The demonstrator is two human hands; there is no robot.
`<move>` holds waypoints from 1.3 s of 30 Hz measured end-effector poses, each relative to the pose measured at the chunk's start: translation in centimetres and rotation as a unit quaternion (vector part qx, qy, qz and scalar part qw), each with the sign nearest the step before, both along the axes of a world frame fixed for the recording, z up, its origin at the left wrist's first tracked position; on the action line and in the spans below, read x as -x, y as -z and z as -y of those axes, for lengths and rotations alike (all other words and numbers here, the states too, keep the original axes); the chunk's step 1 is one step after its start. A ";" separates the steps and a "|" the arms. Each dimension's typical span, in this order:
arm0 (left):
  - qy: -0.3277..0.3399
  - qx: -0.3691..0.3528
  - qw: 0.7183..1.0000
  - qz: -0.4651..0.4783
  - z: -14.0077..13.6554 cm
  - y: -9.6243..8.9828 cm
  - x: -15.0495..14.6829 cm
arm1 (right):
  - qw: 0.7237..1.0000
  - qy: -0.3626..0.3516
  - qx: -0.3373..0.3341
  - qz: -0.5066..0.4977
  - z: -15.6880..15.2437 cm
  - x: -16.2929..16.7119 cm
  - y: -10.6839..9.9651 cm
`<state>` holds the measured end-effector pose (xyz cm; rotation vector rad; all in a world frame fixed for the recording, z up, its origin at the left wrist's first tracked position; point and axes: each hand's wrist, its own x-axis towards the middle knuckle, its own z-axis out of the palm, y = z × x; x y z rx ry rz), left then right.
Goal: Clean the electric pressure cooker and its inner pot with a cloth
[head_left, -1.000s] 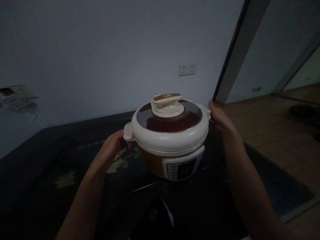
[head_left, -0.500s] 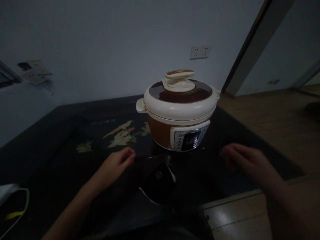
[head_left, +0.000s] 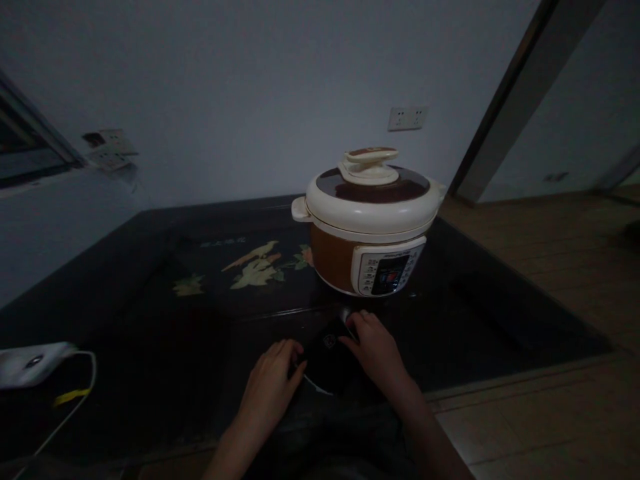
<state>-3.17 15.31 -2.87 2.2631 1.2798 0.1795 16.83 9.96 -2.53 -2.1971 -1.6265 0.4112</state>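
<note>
Cream cooker on a black painted table

The cooker [head_left: 369,223] was cream with a brown body and dark lid; the table [head_left: 150,320] was black with pale green and orange leaves.

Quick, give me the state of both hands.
Left hand: touching the black object, grip cannot be told.
Right hand: on the same object, grip cannot be told.

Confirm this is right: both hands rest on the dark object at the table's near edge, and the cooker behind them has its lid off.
Not quite. The head view shows the cooker with its lid on. The left hand and right hand do rest on the dark object.
</note>
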 end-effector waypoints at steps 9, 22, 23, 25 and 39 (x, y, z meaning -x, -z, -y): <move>0.040 0.027 0.989 0.139 -1.0 -0.4 -2.5 | 0.955 0.021 -0.140 -0.262 1.6 -3.5 2.3; 0.250 0.017 0.955 0.160 -2.7 0.0 -14.5 | 0.915 0.198 -0.215 -0.278 6.0 -13.1 2.5; 0.259 0.004 0.954 0.150 -2.6 0.2 -14.9 | 0.923 0.203 -0.212 -0.250 6.1 -13.3 2.6; 0.275 -0.021 0.953 0.126 -2.4 0.2 -15.3 | 0.937 0.208 -0.202 -0.195 6.1 -13.6 2.9; 0.297 -0.139 0.945 0.007 -2.4 0.5 -15.2 | 0.960 0.197 -0.177 -0.089 5.8 -13.5 4.2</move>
